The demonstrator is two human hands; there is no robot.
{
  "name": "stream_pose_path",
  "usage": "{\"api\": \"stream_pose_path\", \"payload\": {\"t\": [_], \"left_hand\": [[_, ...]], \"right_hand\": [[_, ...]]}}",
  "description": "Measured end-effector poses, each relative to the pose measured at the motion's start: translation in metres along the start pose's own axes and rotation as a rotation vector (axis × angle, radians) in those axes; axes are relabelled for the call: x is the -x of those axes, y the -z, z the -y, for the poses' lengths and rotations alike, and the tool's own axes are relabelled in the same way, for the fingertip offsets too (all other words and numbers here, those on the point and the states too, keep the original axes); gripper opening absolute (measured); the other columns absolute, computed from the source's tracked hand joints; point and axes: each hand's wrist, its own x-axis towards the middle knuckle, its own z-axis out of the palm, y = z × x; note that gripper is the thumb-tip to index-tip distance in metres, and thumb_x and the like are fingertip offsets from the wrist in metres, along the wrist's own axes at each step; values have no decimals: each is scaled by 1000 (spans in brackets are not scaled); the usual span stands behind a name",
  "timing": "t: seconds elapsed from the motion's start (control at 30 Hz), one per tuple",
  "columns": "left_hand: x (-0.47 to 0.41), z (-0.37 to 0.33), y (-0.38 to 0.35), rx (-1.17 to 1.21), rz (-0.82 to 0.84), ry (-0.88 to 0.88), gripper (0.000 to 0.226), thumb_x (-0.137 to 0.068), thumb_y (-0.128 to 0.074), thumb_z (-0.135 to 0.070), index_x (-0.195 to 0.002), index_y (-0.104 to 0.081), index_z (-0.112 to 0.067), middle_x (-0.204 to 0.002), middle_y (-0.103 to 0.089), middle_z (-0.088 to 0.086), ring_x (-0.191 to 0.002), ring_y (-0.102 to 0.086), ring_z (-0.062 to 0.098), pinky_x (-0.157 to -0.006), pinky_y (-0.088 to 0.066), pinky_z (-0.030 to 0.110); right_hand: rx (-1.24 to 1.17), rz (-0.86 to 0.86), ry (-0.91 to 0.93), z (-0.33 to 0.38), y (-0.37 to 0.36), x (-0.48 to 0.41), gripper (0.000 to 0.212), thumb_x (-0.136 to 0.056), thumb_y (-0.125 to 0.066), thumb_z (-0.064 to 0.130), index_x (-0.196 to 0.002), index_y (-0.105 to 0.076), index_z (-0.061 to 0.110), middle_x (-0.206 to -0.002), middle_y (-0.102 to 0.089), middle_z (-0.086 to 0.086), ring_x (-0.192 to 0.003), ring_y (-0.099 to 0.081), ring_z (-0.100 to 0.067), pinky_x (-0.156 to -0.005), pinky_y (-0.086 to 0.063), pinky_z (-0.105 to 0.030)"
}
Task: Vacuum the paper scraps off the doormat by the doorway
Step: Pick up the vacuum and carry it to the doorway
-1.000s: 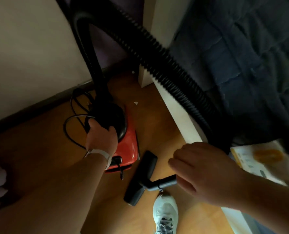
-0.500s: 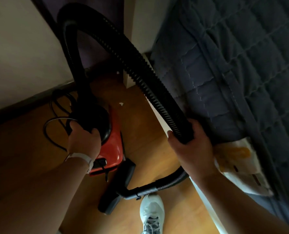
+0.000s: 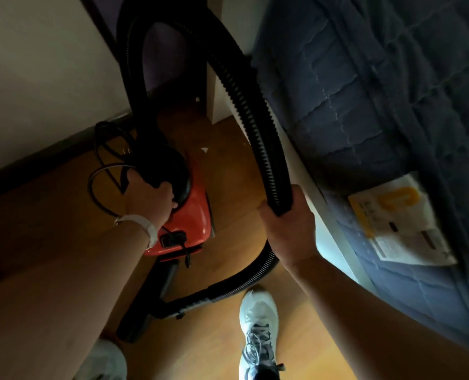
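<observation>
left hand [image 3: 149, 200]: gripping red vacuum [image 3: 192, 215] top handle | right hand [image 3: 288, 226]: closed around black hose [image 3: 263, 149] | floor nozzle [image 3: 148, 303]: on wood floor [image 3: 222, 171]

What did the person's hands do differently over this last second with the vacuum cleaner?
The right hand left the rigid tube near the floor nozzle and took hold of the ribbed black hose higher up; it is now closed round it. The left hand stayed gripping the top of the red vacuum cleaner, which stayed on the wooden floor.
</observation>
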Motion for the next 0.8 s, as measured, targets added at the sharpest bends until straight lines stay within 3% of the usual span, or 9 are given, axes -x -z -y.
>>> {"api": "stream_pose_path", "payload": {"t": [0.1, 0.23, 0.4, 0.5, 0.6, 0.73, 0.8], "left_hand": [[8, 5, 4, 36, 18, -18, 56, -93, -51, -2, -142, -32, -23, -118, -62, 12, -66, -67, 17, -45, -51, 17], [30, 7, 20, 52, 71, -51, 50, -94, -63, -17, -139, -42, -18, -127, -61, 15, -98, -68, 35, -44, -52, 18], [74, -17, 69, 10, 104, -70, 42, -94, -63, -35, -128, -54, -12, -118, -66, 18, -100, -68, 37, -45, -51, 19], [118, -33, 103, -52, 75, -86, 47, -90, -59, -46, -127, -51, -19, -115, -67, 10, -97, -69, 32, -60, -61, 33], [161, -39, 139, -143, 80, -82, 51, -84, -57, -55, -123, -50, -22, -109, -69, 12, -94, -70, 35, -77, -61, 51], [217, -37, 185, -221, 115, -115, 37, -93, -60, -42, -118, -52, -17, -107, -68, 9, -90, -70, 31, -77, -61, 49], [243, -36, 208, -239, 90, -118, 38, -92, -59, -47, -117, -52, -19, -105, -68, 7, -88, -70, 30, -77, -60, 48]], "right_hand": [[-39, -7, -2, 17, 3, 3, 19, -75, -67, 24, -78, -49, 29, -61, -52, 10, -52, -49, -4, -53, -45, -24], [-92, -3, -22, 32, 16, 19, 16, -75, -65, 21, -81, -51, 27, -62, -52, 8, -50, -47, -4, -51, -45, -25], [-87, 8, -79, 64, 46, 60, 15, -71, -64, 27, -81, -52, 27, -69, -64, 0, -58, -63, -19, -56, -55, -39], [-106, 26, -100, 92, 67, 92, 16, -68, -61, 32, -81, -53, 27, -71, -66, -3, -63, -66, -27, -60, -58, -46], [-119, 45, -121, 125, 91, 124, 17, -65, -59, 32, -79, -53, 26, -69, -65, -3, -64, -65, -29, -63, -57, -46], [-123, 44, -155, 160, 129, 162, 16, -67, -61, 30, -81, -54, 25, -71, -65, -3, -65, -66, -27, -64, -55, -42], [-85, 54, -134, 176, 150, 182, 15, -73, -64, 24, -85, -55, 25, -71, -64, -4, -62, -63, -22, -58, -52, -36]]}}
